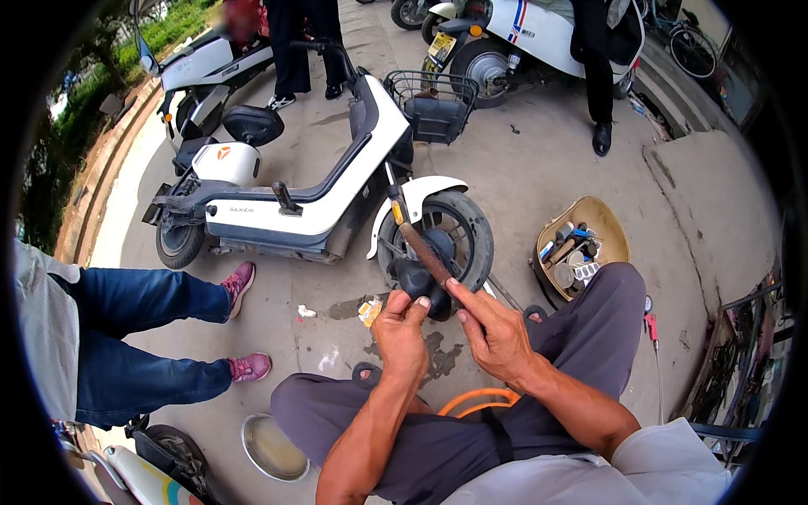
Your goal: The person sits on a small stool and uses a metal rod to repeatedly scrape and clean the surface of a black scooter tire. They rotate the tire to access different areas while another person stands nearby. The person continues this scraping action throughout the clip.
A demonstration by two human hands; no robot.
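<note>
My left hand (pixel 400 341) is closed, thumb and fingers pinching a black rubber piece (pixel 411 276) that looks like a folded inner tube. In my right hand (pixel 497 332) is the near end of a long, flat, rusty-brown bar (pixel 423 254), much like an old file. The index finger lies along it, and the bar slants up and away to the left, over the rubber. Just beyond both hands is the front wheel (pixel 473 231) of a white electric scooter (pixel 324 194). Whether the bar touches the rubber cannot be made out.
A beige tool bowl (pixel 621 231) with assorted tools stands right of the wheel. A metal basin of cloudy water (pixel 273 446) sits by my left knee. A person in jeans (pixel 151 299) is at the left. A pressure gauge with a hose (pixel 651 324) lies at the right.
</note>
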